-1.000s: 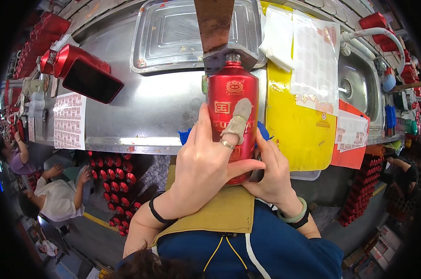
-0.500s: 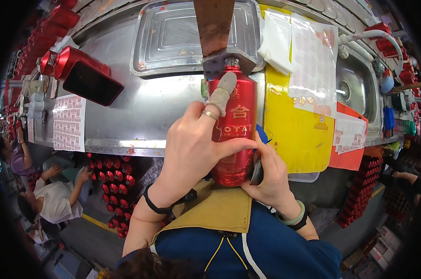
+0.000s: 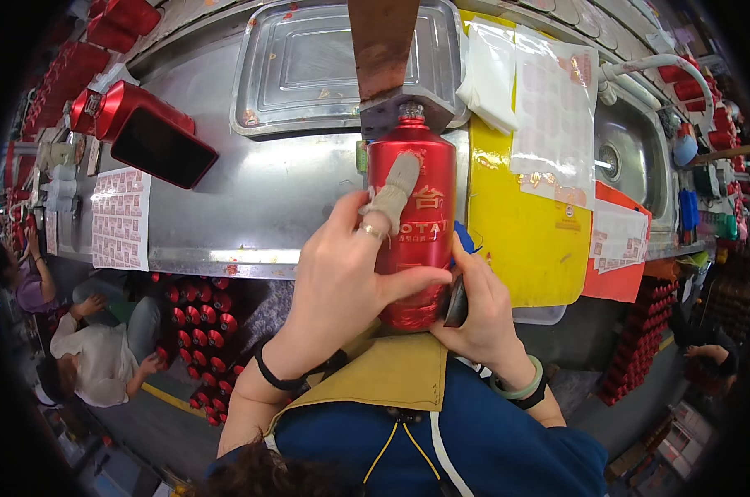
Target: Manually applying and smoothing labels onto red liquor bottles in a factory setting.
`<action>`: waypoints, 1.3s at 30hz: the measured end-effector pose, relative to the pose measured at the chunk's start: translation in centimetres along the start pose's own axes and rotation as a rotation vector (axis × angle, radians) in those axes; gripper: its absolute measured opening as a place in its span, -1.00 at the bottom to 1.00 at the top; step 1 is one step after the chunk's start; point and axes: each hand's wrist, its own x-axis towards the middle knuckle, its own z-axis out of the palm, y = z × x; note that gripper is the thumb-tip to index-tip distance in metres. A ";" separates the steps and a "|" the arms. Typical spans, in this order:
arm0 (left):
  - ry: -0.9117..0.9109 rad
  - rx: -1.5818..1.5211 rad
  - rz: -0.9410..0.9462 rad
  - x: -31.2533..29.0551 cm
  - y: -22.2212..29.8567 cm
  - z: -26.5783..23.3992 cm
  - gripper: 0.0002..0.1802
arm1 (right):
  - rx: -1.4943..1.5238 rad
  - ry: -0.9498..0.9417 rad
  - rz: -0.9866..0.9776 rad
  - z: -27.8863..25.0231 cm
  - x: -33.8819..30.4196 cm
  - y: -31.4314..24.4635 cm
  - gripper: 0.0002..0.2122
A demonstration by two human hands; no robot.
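Observation:
A red bottle (image 3: 429,166) with gold lettering and a bare threaded neck leans lengthwise over the bench edge, its base toward my apron. My left hand (image 3: 334,257) lies across its front, thumb and index finger stretched apart. A grey cloth cover on that index finger touches the bottle's upper face; the other fingertips are hidden. My right hand (image 3: 478,311) is closed round the bottle's lower right side. A dark rounded piece (image 3: 456,302) shows between its thumb and fingers; its kind is unclear. Something blue (image 3: 463,239) sits by the right fingertips.
A metal bracket (image 3: 385,50) stands at the bottle's neck, before a steel tray (image 3: 255,108). Left are a phone (image 3: 161,149), another red bottle and a sticker sheet (image 3: 120,219). Right are a yellow mat (image 3: 549,273), clear sheets and a sink (image 3: 636,166). Seated co-workers are at left.
My left hand and its covered finger have slid down the bottle's front toward me. The right hand stays nearly in place. At left, a seated co-worker's arm has moved down.

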 end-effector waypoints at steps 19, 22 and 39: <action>0.295 0.051 0.154 -2.7 -0.3 2.8 -0.14 | 0.061 -0.032 0.035 0.2 -0.2 0.4 -0.06; 0.232 0.002 0.078 -3.0 -0.1 2.1 -0.17 | 0.051 -0.027 0.004 0.2 -0.3 0.6 -0.06; 0.240 -0.035 0.175 -3.5 -0.8 2.1 -0.08 | 0.106 -0.063 0.021 0.6 -0.4 1.7 -0.07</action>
